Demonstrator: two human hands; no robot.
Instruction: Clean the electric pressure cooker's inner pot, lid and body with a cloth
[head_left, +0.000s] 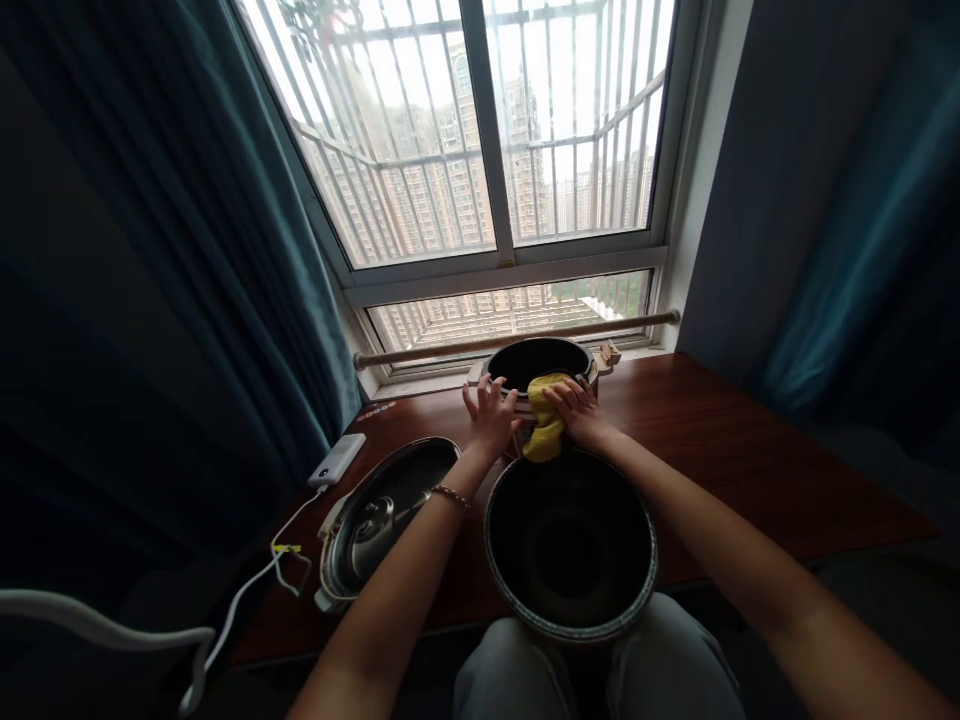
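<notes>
Near the window stands a rice cooker body (538,352), dark inside with a pale outer shell. My right hand (581,408) presses a yellow cloth (546,415) against its front rim, and the cloth hangs down over the front. At the left part of the same rim is my left hand (491,412), its fingers spread and bent, with nothing in them. A round black inner pot (570,540) sits closer to me, between my forearms and by my knees. Left of my left forearm lies the cooker's lid (390,510), its inner metal side facing up.
The reddish-brown wooden table (690,450) reaches to the window sill. A white power strip (337,460) with a white cable (247,590) lies at its left edge. A rail (517,338) crosses before the window. Blue curtains (247,200) hang at the left.
</notes>
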